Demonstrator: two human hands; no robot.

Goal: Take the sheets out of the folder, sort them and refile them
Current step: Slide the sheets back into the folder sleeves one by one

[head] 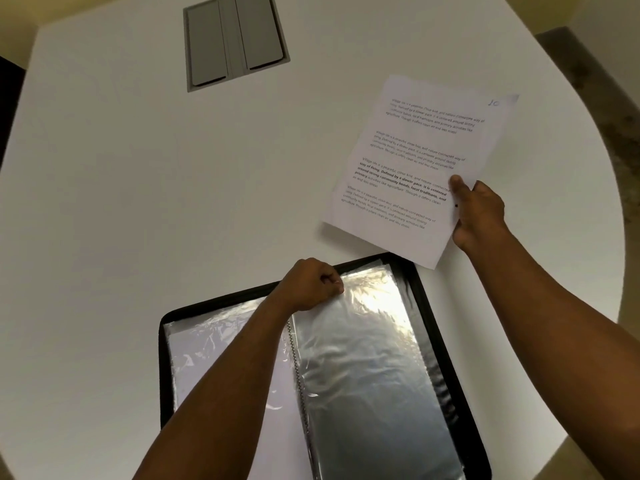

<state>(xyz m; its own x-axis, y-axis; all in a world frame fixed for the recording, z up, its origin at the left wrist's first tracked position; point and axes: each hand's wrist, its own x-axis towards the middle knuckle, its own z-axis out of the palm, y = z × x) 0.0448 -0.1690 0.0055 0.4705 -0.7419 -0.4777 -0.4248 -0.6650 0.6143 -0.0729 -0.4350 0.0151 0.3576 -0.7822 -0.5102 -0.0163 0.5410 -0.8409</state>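
Folder (426,306) lies open on the white table (138,202) at 6 o'clock, black zip edge all round, clear sleeves both sides of the spine. Right hand (479,214) at 3 o'clock has its grip pinched on the lower right edge of a printed sheet (412,168), thumb on top, fingers hidden under the paper. Sheet's near corner overlaps the folder's top right corner; can't tell if the rest lies flat or is lifted. Looks like it's either just out of a sleeve or being parked at 2 o'clock as the sort pile, clear of the folder. Left hand (308,285) is curled at the top edge of the right-hand sleeve (363,358) near the spine, grip apparently pinching the plastic. Probably holding the pocket mouth open or steady. Sleeve reads dark and glossy, likely empty; left-side sleeve (207,348) shows white, so paper likely left inside. Grey hatch (235,39) in the table at 12 o'clock, not involved.
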